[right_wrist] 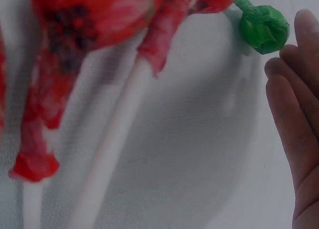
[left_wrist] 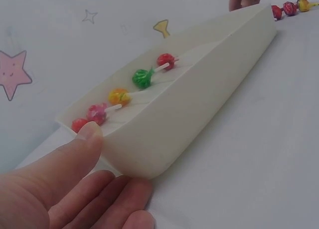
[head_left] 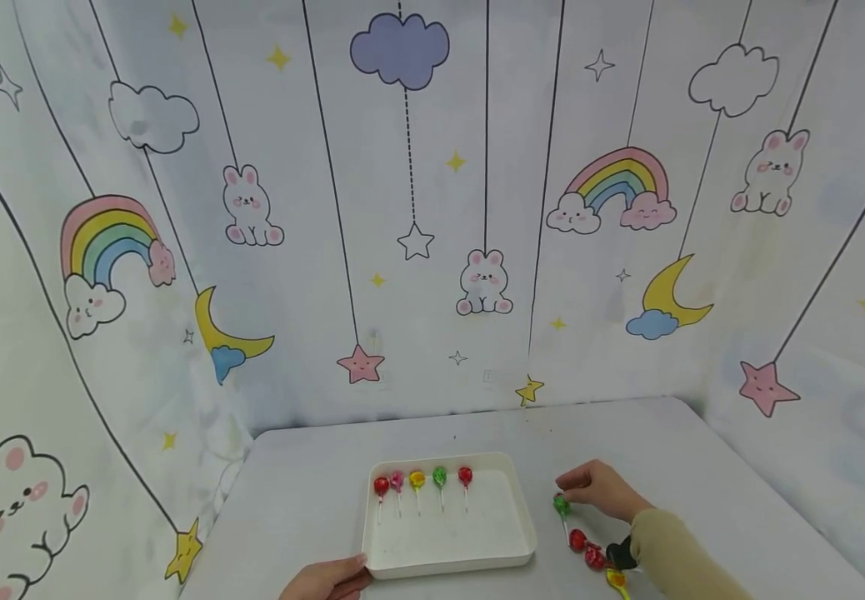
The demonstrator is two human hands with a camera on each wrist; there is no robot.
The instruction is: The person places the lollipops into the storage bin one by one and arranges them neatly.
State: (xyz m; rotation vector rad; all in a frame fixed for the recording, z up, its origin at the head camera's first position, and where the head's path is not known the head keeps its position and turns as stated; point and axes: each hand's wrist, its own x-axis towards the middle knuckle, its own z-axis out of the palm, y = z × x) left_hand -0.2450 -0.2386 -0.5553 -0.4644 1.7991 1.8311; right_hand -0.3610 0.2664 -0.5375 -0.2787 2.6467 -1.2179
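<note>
A white tray (head_left: 447,568) holds several lollipops in a row along its far side: red (head_left: 381,486), pink (head_left: 397,481), yellow (head_left: 417,479), green (head_left: 440,476) and red (head_left: 466,475). My left hand (head_left: 327,578) grips the tray's near left corner, thumb on the rim and fingers against the underside in the left wrist view. Right of the tray, my right hand (head_left: 603,490) is at another green lollipop (head_left: 562,504). In the right wrist view a small space separates its fingers (right_wrist: 284,97) from that green head (right_wrist: 264,29).
Below the right hand lie two red lollipops (head_left: 578,540) (head_left: 594,557) and a yellow one (head_left: 616,580) on the white table (head_left: 297,492). A dark wrist device (head_left: 622,553) sits by the right sleeve (head_left: 676,554). A patterned curtain (head_left: 417,317) stands behind.
</note>
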